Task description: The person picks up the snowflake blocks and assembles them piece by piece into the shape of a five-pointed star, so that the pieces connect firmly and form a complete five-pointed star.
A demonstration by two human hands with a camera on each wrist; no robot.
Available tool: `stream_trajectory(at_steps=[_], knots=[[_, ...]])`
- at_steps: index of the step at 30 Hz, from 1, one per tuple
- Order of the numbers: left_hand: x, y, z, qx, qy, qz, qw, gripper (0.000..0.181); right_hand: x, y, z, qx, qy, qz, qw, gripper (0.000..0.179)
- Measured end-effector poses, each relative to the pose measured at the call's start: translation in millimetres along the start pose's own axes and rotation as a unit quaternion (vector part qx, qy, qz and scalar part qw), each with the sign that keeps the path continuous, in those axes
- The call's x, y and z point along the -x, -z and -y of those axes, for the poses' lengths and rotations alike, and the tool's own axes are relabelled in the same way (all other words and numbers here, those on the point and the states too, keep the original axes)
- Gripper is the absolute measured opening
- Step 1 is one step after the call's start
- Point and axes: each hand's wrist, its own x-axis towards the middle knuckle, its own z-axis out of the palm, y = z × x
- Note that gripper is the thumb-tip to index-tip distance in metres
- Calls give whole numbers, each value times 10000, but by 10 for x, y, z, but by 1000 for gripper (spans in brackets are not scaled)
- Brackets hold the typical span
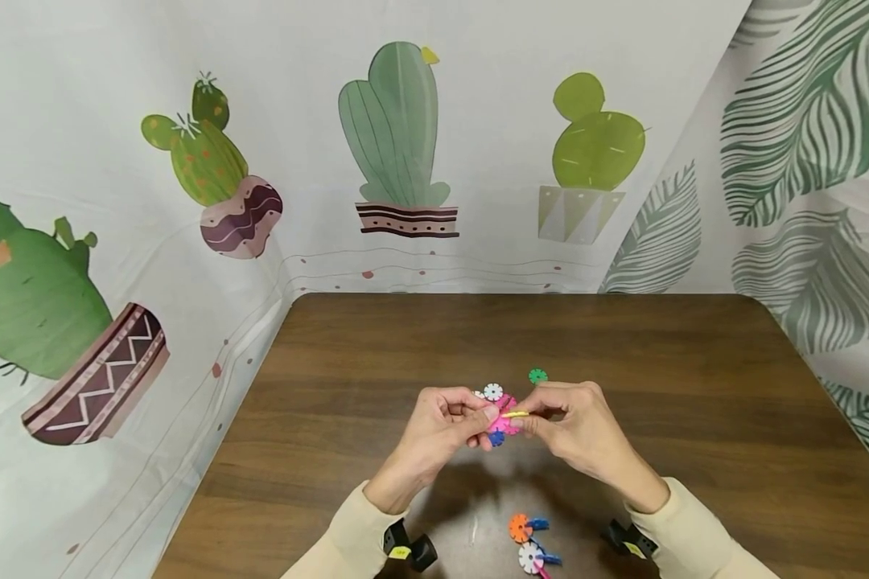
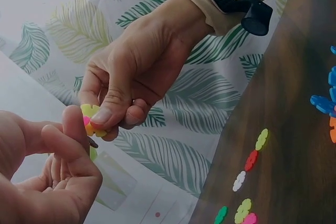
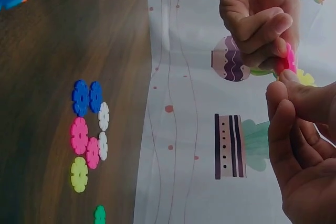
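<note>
In the head view my left hand [image 1: 442,426] and right hand [image 1: 575,426] meet over the table, fingertips close together. Between the left thumb and fingers is a pink notched plastic disc [image 3: 290,59], partly hidden by the fingertips. My right thumb and fingers pinch a yellow notched disc [image 1: 516,414], which appears nearly edge-on in the head view. The two discs overlap at the fingertips; I cannot tell whether their notches are joined. In the left wrist view, the right hand [image 2: 142,61] covers part of the yellow disc.
Loose discs lie on the brown table beyond the hands, among them a green disc [image 1: 537,375], a white disc [image 1: 493,392] and a blue disc [image 1: 496,438]. Nearer the body sit an orange disc [image 1: 519,527] and a white disc [image 1: 530,557] with blue discs joined on.
</note>
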Motion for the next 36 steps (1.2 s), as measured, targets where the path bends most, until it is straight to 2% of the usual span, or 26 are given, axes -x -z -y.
stream_trajectory(at_steps=[6,20,26,30,36], knots=[[0,19,-14,-85,-46,27,9999,30,-2,3,27,-40,-70,22,10000,21],[-3,36,-42,-65,-43,-71,9999,31,21,29,8,157,-22,-128,9998,28],[-11,82,-59,-203,-2,-217,9996,32,73,124,-84,437,-494,-189,9976,23],[-15,119,-48,-267,50,-193,9994,31,113,215,-163,544,-792,-324,9948,21],[-40,155,94,-419,171,-22,9990,27,137,382,-306,856,-1251,-500,9872,17]])
